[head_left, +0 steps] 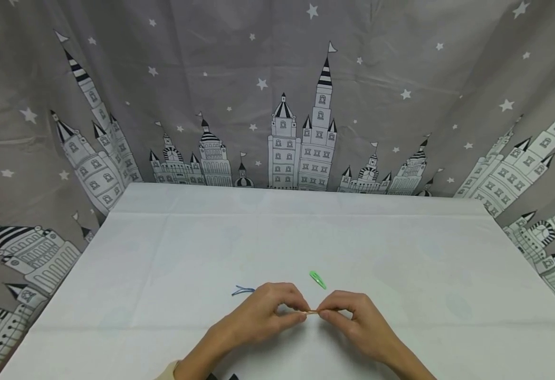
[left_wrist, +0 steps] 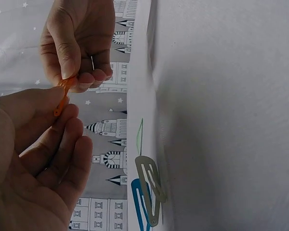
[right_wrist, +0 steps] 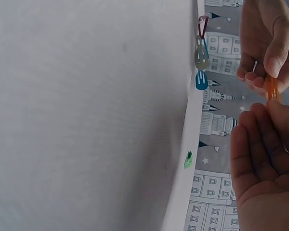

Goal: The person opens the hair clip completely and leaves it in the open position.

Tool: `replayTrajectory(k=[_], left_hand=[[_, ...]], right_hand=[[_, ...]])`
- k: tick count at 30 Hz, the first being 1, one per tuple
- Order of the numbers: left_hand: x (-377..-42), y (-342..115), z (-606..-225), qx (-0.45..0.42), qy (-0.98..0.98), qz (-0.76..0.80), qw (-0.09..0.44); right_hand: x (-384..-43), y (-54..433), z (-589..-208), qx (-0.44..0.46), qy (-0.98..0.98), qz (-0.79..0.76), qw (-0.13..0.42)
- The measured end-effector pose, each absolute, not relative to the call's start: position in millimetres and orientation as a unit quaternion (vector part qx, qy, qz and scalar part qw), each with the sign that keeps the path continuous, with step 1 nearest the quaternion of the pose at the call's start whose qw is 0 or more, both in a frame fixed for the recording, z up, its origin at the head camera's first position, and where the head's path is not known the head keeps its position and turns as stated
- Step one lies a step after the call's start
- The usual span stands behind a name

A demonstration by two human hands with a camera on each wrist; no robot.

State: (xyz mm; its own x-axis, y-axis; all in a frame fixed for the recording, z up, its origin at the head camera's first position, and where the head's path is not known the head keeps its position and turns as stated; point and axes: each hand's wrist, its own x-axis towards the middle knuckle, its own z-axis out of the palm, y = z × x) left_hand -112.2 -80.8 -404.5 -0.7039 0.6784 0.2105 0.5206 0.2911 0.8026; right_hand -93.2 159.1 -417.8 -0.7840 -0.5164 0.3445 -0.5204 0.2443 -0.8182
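Between the two hands, just above the white table, is an orange snap hair clip (head_left: 312, 312). My left hand (head_left: 270, 311) pinches one end of it between thumb and fingertips. At its other end the thumb and forefinger of my right hand (head_left: 357, 321) grip it. The left wrist view shows the orange clip (left_wrist: 62, 98) tilted, its ends partly covered by fingertips. A green hair clip (head_left: 317, 279) lies on the table just beyond the hands.
Left of the hands lie a blue hair clip (right_wrist: 201, 81), a grey-green one (right_wrist: 201, 57) and a dark red one (right_wrist: 203, 26), close together or overlapping. A white cloth covers the table (head_left: 211, 243). Behind it hangs a grey curtain (head_left: 239, 63) printed with castles and stars.
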Motion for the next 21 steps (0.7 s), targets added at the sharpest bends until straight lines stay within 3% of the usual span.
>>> replayTrajectory(k=[14,21], left_hand=[[-110.8,-78.7,-407.1,0.353,0.829,0.429,0.063],[-111.6,-78.3,-407.5,0.346,0.834,0.425,0.067]], right_hand=[[-93.6,160.0,-421.5,0.286,-0.811,0.508,0.041],[-94.9,161.9,-422.4,0.285,-0.812,0.509,0.025]])
